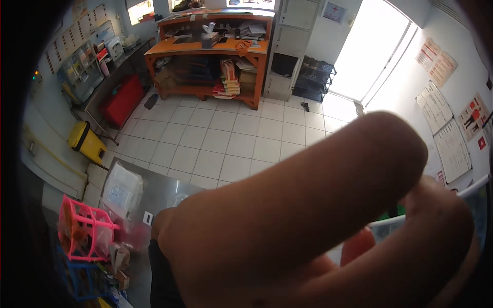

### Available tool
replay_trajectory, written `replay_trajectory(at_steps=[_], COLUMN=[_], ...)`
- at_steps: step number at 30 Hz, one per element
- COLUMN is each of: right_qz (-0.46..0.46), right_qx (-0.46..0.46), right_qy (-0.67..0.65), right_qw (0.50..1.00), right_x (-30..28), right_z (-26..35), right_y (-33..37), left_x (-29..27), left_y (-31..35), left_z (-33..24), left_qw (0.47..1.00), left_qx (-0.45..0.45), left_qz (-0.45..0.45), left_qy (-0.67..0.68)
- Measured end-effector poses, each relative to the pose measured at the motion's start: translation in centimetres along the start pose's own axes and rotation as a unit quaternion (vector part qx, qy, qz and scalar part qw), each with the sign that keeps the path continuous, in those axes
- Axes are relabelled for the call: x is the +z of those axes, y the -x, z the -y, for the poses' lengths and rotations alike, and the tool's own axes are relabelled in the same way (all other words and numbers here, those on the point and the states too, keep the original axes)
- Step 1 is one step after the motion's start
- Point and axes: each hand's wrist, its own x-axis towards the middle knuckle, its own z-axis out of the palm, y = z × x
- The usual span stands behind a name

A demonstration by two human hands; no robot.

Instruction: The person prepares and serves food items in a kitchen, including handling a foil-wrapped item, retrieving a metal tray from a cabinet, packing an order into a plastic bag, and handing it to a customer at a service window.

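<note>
I see a bent-fingered hand (308, 210) right of the steel table (155, 186). I cannot tell either hand's opening or hold.

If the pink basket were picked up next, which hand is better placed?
Probably the left: the pink basket sits on the person's left, near the white packet. That rests on its position only; a hand looms close to the camera, but which one is unclear.
</note>
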Motion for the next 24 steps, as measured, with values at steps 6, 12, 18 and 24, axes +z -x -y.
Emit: replay_trajectory(at_steps=[6,12,18,24], right_qz=[0.034,-0.014,-0.167,-0.048], right_qx=[0.208,-0.121,-0.373,-0.468], right_qy=[0.007,0.272,0.069,-0.126], right_qw=[0.977,0.955,0.91,0.873], right_x=[-4.3,-7.0,-21.5,-19.9], right_z=[5.3,36.4,86.3,117.4], right_y=[-4.7,-32.4,-54.7,-49.8], left_x=[1.0,2.0,3.7,-2.5], left_y=[4.5,13.9,39.7,55.3], left_z=[22.3,46.6,61.1,67.8], left_qw=[0.999,0.95,0.618,0.387], left_qx=[-0.032,-0.297,-0.753,-0.9], left_qz=[-0.027,0.053,0.214,0.2], left_qy=[-0.015,-0.082,-0.073,-0.024])
